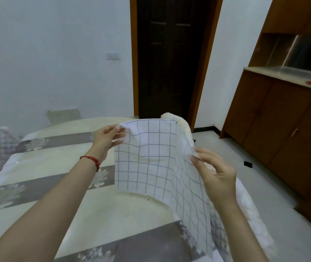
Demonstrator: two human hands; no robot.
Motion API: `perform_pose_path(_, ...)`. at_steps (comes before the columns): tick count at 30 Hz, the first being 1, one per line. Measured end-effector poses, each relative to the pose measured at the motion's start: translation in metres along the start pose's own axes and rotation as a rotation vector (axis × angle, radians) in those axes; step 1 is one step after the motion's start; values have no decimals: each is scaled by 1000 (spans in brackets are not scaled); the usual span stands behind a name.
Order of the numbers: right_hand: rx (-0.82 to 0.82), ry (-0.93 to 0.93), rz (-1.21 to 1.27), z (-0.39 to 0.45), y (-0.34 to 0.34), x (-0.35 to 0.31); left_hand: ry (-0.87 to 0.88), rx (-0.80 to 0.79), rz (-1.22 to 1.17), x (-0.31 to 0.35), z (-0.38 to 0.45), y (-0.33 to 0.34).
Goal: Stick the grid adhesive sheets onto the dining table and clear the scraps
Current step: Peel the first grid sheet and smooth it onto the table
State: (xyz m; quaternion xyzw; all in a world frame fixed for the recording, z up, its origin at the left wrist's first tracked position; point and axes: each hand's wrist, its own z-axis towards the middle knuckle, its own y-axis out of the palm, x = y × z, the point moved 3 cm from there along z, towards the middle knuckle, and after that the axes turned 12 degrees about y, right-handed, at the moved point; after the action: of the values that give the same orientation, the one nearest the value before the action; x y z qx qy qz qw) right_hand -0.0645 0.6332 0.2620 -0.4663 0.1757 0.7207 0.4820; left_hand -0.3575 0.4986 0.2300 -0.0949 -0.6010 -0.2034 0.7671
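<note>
1. The grid sheet [150,159] hangs mid-frame above the dining table [60,167].
2. The left hand [107,138] pinches its upper-left corner, and the right hand [215,173] pinches its right edge, likely to start peeling the backing.
3. A wooden cabinet [283,118] stands at right.

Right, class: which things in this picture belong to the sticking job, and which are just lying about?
Belong to the job:
grid adhesive sheet
dining table
left hand
right hand

Just lying about:
wooden cabinet
dark door
wall switch
</note>
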Motion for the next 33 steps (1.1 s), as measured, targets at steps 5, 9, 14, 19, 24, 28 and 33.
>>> perform_pose_path(5, -182, -227, -42, -23, 45, 1, -80, 54, -18, -23, 1, -34)
perform_pose_path(9, -359, -201, -34, -65, 95, 24, -193, 105, -78, -58, -14, -68)
perform_pose_path(14, -598, -133, -148, -128, 153, 60, -361, 229, -135, -100, -34, -110)
perform_pose_path(19, -829, 95, -275, -178, 190, 98, -434, 207, 11, -137, -70, -149)
perform_pose_path(24, -1067, 194, -357, -202, 217, 119, -669, 121, 283, -179, -121, -154)
perform_pose_path(28, -863, 378, -266, -181, 204, 147, -632, 28, 480, -204, -160, -139)
perform_pose_path(33, -626, 392, -725, -140, 171, 214, -141, -264, 1037, -212, -190, -100)
